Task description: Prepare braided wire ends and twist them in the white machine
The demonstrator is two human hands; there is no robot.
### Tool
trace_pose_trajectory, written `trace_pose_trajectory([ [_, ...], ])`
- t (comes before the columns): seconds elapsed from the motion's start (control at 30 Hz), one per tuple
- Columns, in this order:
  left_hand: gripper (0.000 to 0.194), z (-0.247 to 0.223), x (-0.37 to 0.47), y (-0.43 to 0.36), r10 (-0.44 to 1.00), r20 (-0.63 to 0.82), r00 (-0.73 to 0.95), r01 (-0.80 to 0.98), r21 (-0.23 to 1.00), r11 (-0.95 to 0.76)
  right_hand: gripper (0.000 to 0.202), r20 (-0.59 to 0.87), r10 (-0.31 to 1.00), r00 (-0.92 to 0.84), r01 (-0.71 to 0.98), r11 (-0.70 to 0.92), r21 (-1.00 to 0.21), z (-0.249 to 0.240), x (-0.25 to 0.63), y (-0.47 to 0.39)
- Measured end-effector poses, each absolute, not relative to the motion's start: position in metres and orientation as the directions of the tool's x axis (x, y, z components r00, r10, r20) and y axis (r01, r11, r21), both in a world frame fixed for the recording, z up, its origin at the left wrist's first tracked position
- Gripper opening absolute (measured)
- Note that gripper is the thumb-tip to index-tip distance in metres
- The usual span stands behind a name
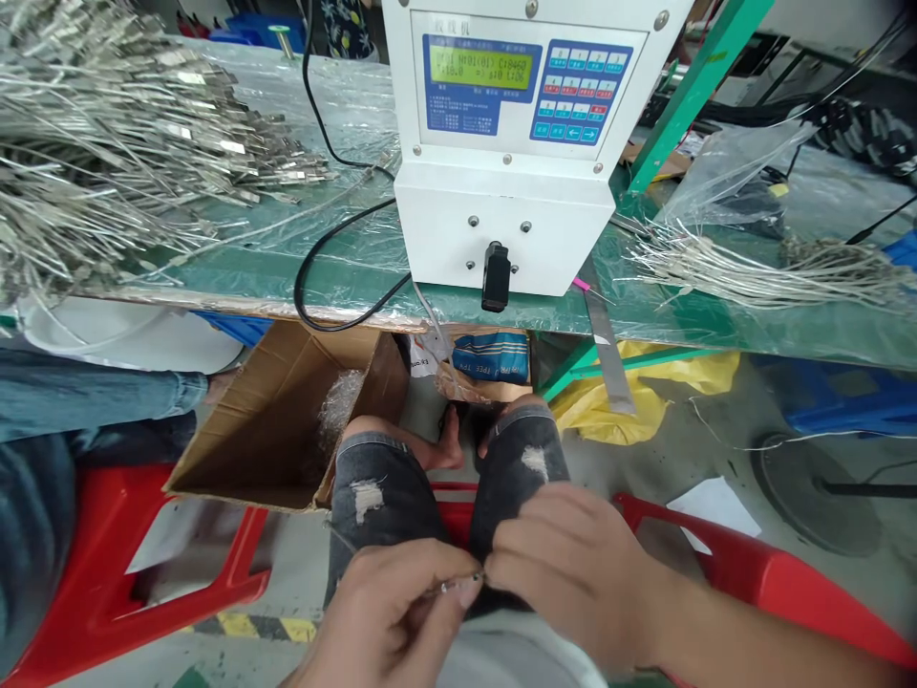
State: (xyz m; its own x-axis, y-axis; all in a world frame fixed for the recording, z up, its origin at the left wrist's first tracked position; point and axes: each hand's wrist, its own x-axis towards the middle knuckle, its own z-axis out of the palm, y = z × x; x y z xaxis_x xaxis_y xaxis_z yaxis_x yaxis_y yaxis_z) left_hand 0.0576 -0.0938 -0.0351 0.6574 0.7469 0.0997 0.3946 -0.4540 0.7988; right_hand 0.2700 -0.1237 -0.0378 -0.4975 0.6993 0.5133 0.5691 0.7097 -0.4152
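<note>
Over my lap, my left hand [394, 612] is closed in a pinch on a thin cable [453, 584]. A small shiny tip shows between the thumb and forefinger, and what seems to be a thin strand sticks out behind the hand. My right hand [573, 573] is curled closed, its fingertips meeting the cable's end beside the left thumb. Whatever lies inside the right fingers is hidden. Ahead of both hands, a white machine [501, 225] with a lit display, a keypad and a black nozzle-like part [496, 277] stands on the green bench [344, 225].
A big heap of cables [143, 124] lies at the bench's left, a smaller cable bundle [774, 272] at its right. Below are an open cardboard box [250, 411], a yellow bag [645, 382] and red stools [788, 583]. Another person's leg [93, 392] is at the left.
</note>
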Motion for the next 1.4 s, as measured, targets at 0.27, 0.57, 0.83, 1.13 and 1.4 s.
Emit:
trace_pose_trajectory([
  [0.27,0.021,-0.036,0.055,-0.086,0.624,0.414,0.663,0.385,0.526,-0.758,0.043,-0.619,0.65,-0.44,-0.123,-0.727,-0.675,-0.024,0.261,-0.124],
  [0.57,0.027,-0.04,0.059,-0.097,0.768,-0.034,0.64,0.475,0.803,-0.36,0.022,0.538,0.648,-0.539,0.542,0.756,-0.368,-0.039,0.269,-0.125],
  [0.83,0.021,-0.038,0.056,-0.089,0.698,0.341,0.629,0.391,0.638,-0.664,0.045,-0.569,0.734,-0.372,-0.052,-0.628,-0.776,-0.025,0.264,-0.121],
  [1.13,0.02,-0.034,0.062,-0.091,0.739,0.203,0.643,0.401,0.733,-0.55,0.023,0.083,0.931,-0.355,0.442,0.245,-0.863,-0.029,0.267,-0.12],
  [1.4,0.018,-0.041,0.057,-0.091,0.747,0.232,0.623,0.388,0.737,-0.553,0.023,-0.165,0.937,-0.309,0.274,-0.078,-0.959,-0.03,0.274,-0.12],
])
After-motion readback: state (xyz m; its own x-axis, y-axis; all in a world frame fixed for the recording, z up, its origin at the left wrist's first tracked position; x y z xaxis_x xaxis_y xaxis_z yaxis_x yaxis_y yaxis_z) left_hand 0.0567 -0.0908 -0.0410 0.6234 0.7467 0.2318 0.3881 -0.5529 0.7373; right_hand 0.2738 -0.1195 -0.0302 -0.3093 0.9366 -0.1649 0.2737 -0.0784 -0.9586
